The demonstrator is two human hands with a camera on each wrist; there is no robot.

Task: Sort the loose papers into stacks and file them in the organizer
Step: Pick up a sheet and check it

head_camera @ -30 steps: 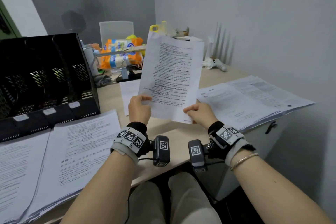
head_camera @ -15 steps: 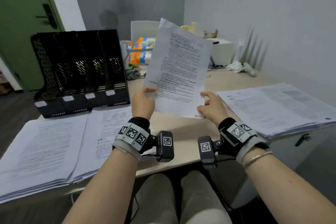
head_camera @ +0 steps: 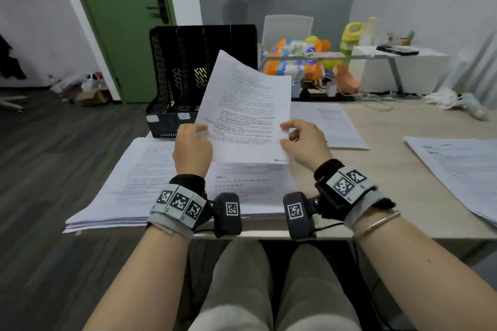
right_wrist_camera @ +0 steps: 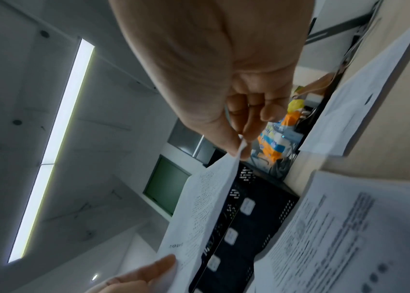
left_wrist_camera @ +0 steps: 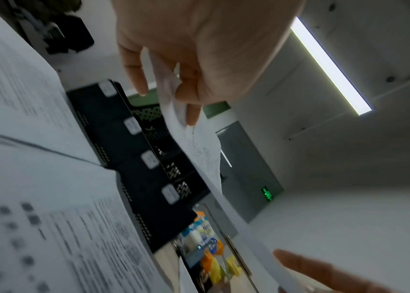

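Observation:
I hold one printed sheet (head_camera: 247,110) upright over the desk's left side. My left hand (head_camera: 199,131) pinches its lower left edge, and the left wrist view shows thumb and fingers (left_wrist_camera: 186,99) closed on the paper (left_wrist_camera: 206,156). My right hand (head_camera: 289,131) pinches the lower right edge; the sheet (right_wrist_camera: 203,202) hangs from its fingertips (right_wrist_camera: 236,146). The black mesh organizer (head_camera: 188,62) stands behind the sheet at the desk's far left. Two paper stacks (head_camera: 139,183) lie side by side below my hands.
A single sheet (head_camera: 328,123) lies mid-desk and another paper stack (head_camera: 462,169) at the right. Orange packages (head_camera: 295,59), a yellow bottle (head_camera: 349,35) and a white box (head_camera: 398,70) crowd the back. The desk's left edge drops to dark floor, with a green door (head_camera: 121,21) beyond.
The sheet and both hands have moved left, from mid-desk to over the left stacks in front of the organizer. The sheet now tilts further back, and the right hand has shifted its hold on the edge.

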